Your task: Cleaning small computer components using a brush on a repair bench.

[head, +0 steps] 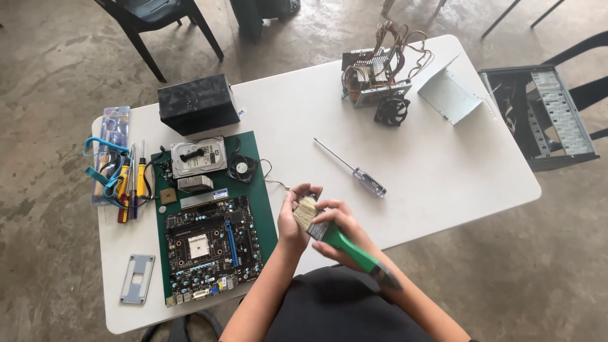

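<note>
Paintbrush (329,231) gripped over the near edge of a white table (443,171).

Right hand (342,231) clenched around the green handle, bristles pressed against the fingers of the left hand (294,218), which curls about a small object too hidden to identify. Just left of the brush, a motherboard (209,244) on a green mat (263,209); beyond the brush, a screwdriver (351,169); far beyond, an opened power supply (373,76) with loose wires and a fan (391,111).

Far left of the fingers (301,195), a clear-and-blue blister pack (111,136) lies at the table's edge. Closer, the silver hard drive's white rectangular label (206,154), plus a small blue-white sticker (220,194).
</note>
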